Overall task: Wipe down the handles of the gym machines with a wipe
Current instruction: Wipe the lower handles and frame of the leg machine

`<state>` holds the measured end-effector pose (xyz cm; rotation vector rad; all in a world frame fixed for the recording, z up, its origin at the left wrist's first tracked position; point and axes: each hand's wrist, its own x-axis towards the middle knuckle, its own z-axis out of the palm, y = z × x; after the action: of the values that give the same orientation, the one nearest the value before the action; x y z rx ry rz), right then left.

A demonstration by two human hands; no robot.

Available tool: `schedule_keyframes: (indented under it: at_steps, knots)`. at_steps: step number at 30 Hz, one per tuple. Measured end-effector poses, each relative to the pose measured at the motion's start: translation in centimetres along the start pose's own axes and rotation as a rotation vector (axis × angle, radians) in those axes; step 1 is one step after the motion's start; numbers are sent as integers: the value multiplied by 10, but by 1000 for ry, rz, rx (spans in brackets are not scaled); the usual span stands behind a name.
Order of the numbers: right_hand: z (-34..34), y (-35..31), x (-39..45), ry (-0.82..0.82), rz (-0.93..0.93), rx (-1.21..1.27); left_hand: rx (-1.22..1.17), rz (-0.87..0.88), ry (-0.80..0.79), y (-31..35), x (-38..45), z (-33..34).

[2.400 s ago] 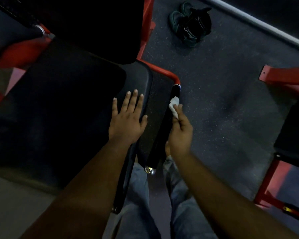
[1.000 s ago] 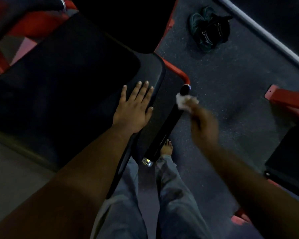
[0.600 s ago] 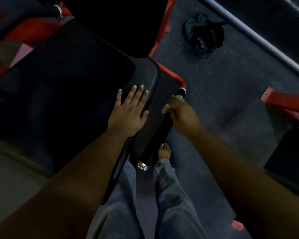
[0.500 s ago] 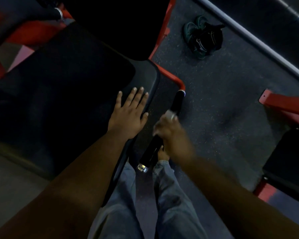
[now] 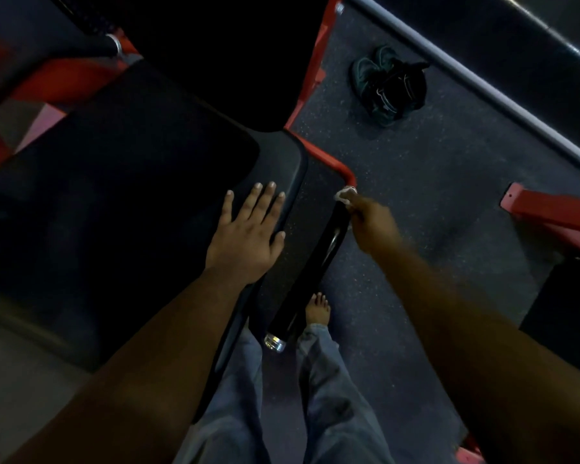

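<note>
A black handle grip [image 5: 312,272] with a chrome end cap runs diagonally from a red frame tube [image 5: 335,164] toward my legs. My right hand [image 5: 370,222] pinches a small white wipe [image 5: 344,195] and holds it against the handle's far end, beside the red tube. My left hand [image 5: 248,232] lies flat with straight fingers on the right edge of the black padded seat [image 5: 114,195].
A pair of dark shoes [image 5: 389,85] lies on the speckled floor beyond the handle. Another red frame piece [image 5: 549,209] and a black pad [image 5: 566,309] stand at the right. A grey rail [image 5: 482,82] crosses the upper right. My bare foot [image 5: 318,308] is beside the handle.
My right hand with the wipe slid from the middle of the handle up to its far end. The left hand stayed flat on the seat.
</note>
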<state>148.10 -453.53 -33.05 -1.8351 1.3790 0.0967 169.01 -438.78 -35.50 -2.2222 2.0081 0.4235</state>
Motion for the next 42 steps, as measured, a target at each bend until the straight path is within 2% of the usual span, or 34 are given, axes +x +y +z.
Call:
schedule_keyframes:
  at_steps: [2, 4, 6, 9, 11, 12, 14, 16, 18, 20, 21, 24, 27, 30, 32, 35, 37, 42]
  knots:
    - [19, -8, -29, 108, -47, 239, 9, 2, -14, 0, 1, 0]
    - [37, -8, -67, 214, -114, 332, 16, -2, -16, 0, 1, 1]
    - [56, 0, -104, 182, -242, 269, 18, -5, -16, 0, 1, 1]
    - [75, 1, -153, -36, -407, 153, 13, -2, -22, 0, 1, 1]
    - [65, -5, -161, -67, -506, 254, 17, 1, -33, 0, 1, -1]
    - [56, -7, -155, -9, -527, 389, 19, 2, -37, 0, 1, -2]
    - [34, -7, -127, 187, -351, 623, 17, -1, -32, 0, 1, -1]
    - [13, -1, -76, 358, -100, 578, 11, -2, -22, 1, 1, -2]
    - [9, 15, -25, 267, 13, 472, 9, 0, -2, 1, 0, -1]
    - [22, 26, 10, 139, 66, 491, 7, 1, 19, 0, 0, -1]
    - [30, 28, 19, 134, 94, 522, 7, 2, 24, 0, 0, 0]
    - [51, 12, 1, 254, 238, 679, 16, 1, 22, 0, 0, 1]
    - [60, -27, -62, 362, 320, 1007, 13, -5, 12, 1, 1, 0]
    - [69, -42, -112, 349, 343, 1262, 15, -9, 4, 1, 1, -1]
    - [66, -35, -118, 384, 380, 1381, 20, -9, 0, 2, 1, -1]
    - [49, -6, -76, 545, 474, 1422, 28, -11, -2, 1, 1, 0]
    - [37, 7, -31, 567, 507, 1396, 34, -8, 4, 1, 1, 1]
    - [45, 7, 20, 336, 533, 1294, 18, -5, 3, 1, 1, 1]
